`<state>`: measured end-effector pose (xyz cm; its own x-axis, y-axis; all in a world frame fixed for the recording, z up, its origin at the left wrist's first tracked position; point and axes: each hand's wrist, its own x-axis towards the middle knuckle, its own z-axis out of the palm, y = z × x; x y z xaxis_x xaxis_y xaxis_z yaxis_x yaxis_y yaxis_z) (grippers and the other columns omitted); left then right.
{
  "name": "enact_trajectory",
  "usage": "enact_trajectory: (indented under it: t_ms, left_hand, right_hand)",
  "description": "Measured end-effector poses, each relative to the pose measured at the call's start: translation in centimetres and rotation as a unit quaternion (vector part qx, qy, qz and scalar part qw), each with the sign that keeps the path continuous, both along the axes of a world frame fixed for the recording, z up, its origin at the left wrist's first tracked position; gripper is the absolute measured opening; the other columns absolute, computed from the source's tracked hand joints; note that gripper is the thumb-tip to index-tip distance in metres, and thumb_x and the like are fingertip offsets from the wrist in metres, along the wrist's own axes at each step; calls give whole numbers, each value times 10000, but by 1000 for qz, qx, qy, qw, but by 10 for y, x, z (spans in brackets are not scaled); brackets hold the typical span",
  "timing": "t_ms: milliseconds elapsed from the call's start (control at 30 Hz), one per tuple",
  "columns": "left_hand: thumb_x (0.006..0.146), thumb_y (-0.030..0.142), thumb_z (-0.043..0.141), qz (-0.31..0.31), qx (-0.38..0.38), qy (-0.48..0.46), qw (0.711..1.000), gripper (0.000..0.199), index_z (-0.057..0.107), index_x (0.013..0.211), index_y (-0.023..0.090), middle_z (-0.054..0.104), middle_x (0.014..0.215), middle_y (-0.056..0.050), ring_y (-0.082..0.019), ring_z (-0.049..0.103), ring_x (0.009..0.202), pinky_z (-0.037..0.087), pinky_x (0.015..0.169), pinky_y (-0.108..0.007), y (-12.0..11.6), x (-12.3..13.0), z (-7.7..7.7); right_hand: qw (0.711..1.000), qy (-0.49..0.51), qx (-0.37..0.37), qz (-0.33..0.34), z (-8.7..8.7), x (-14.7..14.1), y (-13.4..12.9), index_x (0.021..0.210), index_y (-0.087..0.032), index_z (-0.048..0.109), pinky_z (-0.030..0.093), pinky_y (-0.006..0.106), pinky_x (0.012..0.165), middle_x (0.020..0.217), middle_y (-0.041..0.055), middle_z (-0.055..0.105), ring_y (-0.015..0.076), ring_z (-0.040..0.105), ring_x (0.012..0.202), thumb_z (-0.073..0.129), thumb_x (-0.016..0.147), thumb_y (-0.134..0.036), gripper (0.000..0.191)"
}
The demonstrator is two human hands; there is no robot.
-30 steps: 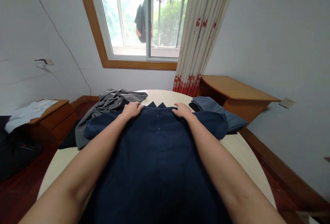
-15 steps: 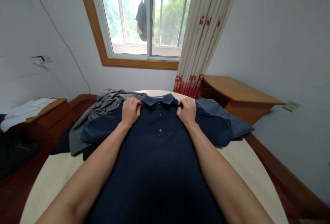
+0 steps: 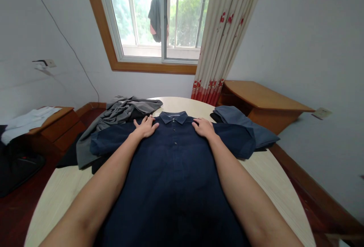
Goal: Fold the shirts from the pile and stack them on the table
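Observation:
A dark navy button-up shirt (image 3: pixel 174 171) lies front side up across the table, its collar (image 3: pixel 173 117) at the far end and its sleeves spread to both sides. My left hand (image 3: pixel 145 126) rests on the left shoulder area with fingers spread. On the other side of the collar, my right hand (image 3: pixel 204 127) lies flat on the shirt's right shoulder, fingers stretched forward. Neither hand grips the cloth. The lower end of the shirt runs out of view beneath me.
Crumpled grey clothes (image 3: pixel 122 112) lie at the table's back left. Folded blue-grey clothes (image 3: pixel 244 123) sit at the right. The round pale table (image 3: pixel 280 186) stands before a window and curtain (image 3: pixel 224 42). A wooden desk (image 3: pixel 264 97) is beyond the right edge.
Both hands have let go of the shirt's shoulders and opened flat onto the cloth. The collar, raised before, now lies lower and flatter, nearer to me.

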<state>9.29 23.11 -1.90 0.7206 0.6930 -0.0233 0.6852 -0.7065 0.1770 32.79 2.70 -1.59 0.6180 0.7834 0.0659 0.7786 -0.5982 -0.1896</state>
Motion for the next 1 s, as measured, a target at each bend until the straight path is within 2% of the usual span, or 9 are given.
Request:
enact_trajectory:
  t_ms: [100, 200, 300, 367, 500, 633, 767, 900, 1000]
  left_hand:
    - [960, 705, 207, 13, 2, 52, 999, 781, 279, 1605, 269, 58, 1701, -48, -384, 55, 1556, 48, 1123, -793, -2, 0, 1]
    - [960, 711, 176, 30, 27, 58, 998, 821, 253, 1618, 226, 60, 1698, -79, -369, 48, 1559, 44, 1157, -749, -11, 3, 3]
    - [1011, 600, 161, -5, 83, 8, 997, 748, 288, 1605, 164, 114, 1695, -108, -293, 92, 1566, 125, 1232, -579, -26, 9, 3]
    - [1021, 578, 162, -49, 80, -13, 996, 726, 277, 1609, 167, 136, 1694, -92, -259, 119, 1564, 168, 1241, -507, -35, 15, 2]
    - [999, 651, 169, -80, 20, 22, 996, 741, 229, 1624, 259, 111, 1696, -21, -272, 84, 1568, 101, 1229, -606, -35, 20, -2]
    - [978, 697, 176, -47, 17, 26, 998, 756, 233, 1621, 304, 118, 1694, 5, -293, 65, 1568, 73, 1225, -619, -18, 15, -3]
    - [994, 659, 181, -12, 39, 10, 999, 756, 258, 1620, 242, 149, 1692, -49, -317, 110, 1560, 118, 1231, -587, -19, 13, -2]
    - [1014, 620, 191, -83, 78, -41, 993, 720, 256, 1619, 235, 138, 1695, -37, -276, 81, 1568, 100, 1246, -549, -39, 22, -2]
    - [1006, 650, 195, -138, 36, -18, 990, 715, 266, 1613, 279, 138, 1693, -11, -254, 86, 1568, 88, 1247, -549, -46, 29, -5]
  right_hand:
    - [999, 20, -43, -27, -6, 6, -1, 1580, -223, 355, 191, 514, 1218, 1662, 90, 254, 270, 214, 1531, 297, 1048, -526, 615]
    - [998, 13, -43, -37, -3, 3, 0, 1591, -177, 317, 137, 565, 1226, 1671, 112, 213, 276, 162, 1547, 281, 1050, -519, 641]
    - [999, -1, -25, 20, 5, -15, 7, 1595, -162, 299, 106, 563, 1234, 1677, 114, 185, 263, 141, 1552, 312, 1047, -496, 642]
    - [996, 16, -29, 80, 7, -29, 14, 1608, -183, 269, 113, 543, 1238, 1684, 102, 157, 256, 127, 1556, 323, 1038, -539, 674]
    - [991, 41, -48, 120, -2, -39, 20, 1620, -222, 241, 100, 527, 1244, 1690, 70, 135, 251, 106, 1561, 283, 1020, -633, 728]
    - [997, 25, -41, 62, -9, -23, 15, 1615, -203, 258, 98, 510, 1250, 1685, 60, 157, 243, 118, 1559, 241, 1020, -647, 743]
    - [1000, 0, -29, 9, -5, -19, 13, 1603, -149, 281, 116, 519, 1246, 1675, 98, 192, 255, 151, 1551, 242, 1039, -576, 708]
    - [996, -29, -3, 80, 1, -38, 21, 1615, -162, 242, 94, 515, 1248, 1684, 97, 152, 237, 114, 1559, 278, 1044, -539, 685]
    - [990, 4, -25, 139, -1, -50, 26, 1617, -200, 246, 85, 497, 1251, 1689, 72, 134, 221, 97, 1562, 271, 1039, -574, 688]
